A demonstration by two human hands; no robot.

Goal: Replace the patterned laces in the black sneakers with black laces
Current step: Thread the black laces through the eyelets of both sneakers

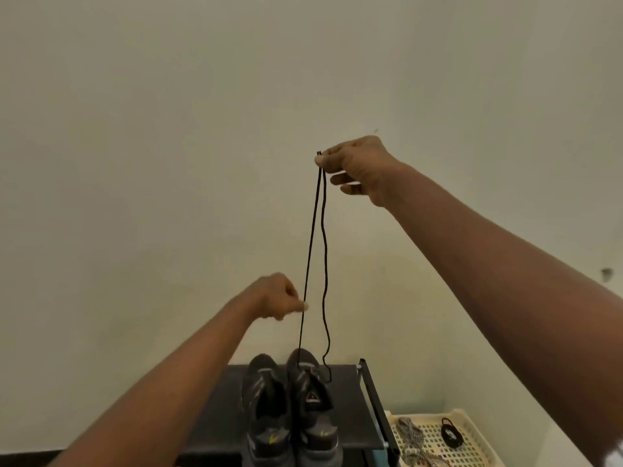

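With the right hand [354, 166] pinching both black lace [312, 230] ends high, the left hand [279, 298], pinching one strand, should level them above the sneaker [312, 392].

Black lace [312, 251], black sneakers [290, 409], cream basket [472, 429] holding black-and-white patterned laces [409, 433].
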